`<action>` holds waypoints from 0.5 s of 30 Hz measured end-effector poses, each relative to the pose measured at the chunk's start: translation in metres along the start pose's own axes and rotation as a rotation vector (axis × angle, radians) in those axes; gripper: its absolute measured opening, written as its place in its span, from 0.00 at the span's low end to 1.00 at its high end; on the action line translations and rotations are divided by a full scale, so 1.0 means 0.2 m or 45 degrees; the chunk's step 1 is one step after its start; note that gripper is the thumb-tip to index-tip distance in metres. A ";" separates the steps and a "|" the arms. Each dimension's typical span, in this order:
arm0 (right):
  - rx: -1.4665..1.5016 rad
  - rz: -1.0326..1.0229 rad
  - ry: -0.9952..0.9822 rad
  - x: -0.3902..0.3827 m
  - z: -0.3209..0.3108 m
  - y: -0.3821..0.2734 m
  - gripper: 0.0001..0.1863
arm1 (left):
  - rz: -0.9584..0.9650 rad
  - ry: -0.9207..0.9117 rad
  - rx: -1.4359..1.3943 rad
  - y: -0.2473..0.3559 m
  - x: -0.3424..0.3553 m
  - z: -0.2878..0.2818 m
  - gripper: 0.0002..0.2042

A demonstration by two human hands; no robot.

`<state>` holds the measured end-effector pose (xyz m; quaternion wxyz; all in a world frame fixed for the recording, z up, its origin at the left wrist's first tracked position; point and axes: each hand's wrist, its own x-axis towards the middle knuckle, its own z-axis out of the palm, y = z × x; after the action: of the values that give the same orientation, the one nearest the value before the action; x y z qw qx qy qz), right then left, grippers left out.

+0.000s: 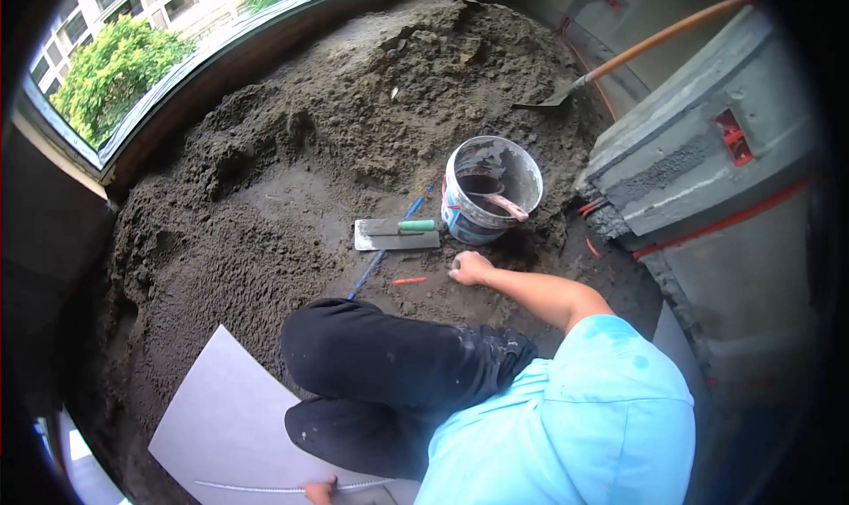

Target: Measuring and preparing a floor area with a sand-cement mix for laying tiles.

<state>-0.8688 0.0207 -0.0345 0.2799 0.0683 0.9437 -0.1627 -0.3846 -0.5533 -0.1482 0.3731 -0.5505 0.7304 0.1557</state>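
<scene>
My left hand (319, 491) is low in the view, partly cut off by the lower edge, its fingers closed at a thin white measuring tape (256, 487). The tape lies across a large pale tile (221, 408) beside my bent knees. My right hand (471, 268) is curled just below a white bucket (449, 176); what its fingers hold, if anything, does not show. Left of the bucket, a flat steel trowel (376, 241) with a green handle rests over a long blue rod (364, 277). Near my right hand lies a small orange-red strip (409, 280).
Damp grey mortar (354, 116) is heaped across the floor toward the window (141, 125). A pinkish handle (508, 206) leans inside the bucket. A shovel (654, 49) slants at the back right, beside a rough concrete block (699, 142) with a red socket box (734, 138).
</scene>
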 end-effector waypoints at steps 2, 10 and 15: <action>0.016 0.071 0.079 -0.06 0.04 0.09 0.18 | -0.055 -0.043 -0.035 0.07 -0.03 -0.02 0.52; -0.336 -0.227 0.335 0.51 0.06 -0.15 0.35 | -0.068 0.054 -0.096 0.03 -0.02 0.00 0.54; -0.481 0.026 -0.196 0.89 0.05 -0.28 0.29 | -0.293 0.255 -0.397 0.10 0.08 0.07 0.43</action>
<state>-1.0246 -0.0289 -0.1265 0.3606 0.0115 0.9325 0.0153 -0.3996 -0.5495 -0.1728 0.2244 -0.6940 0.6633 0.1678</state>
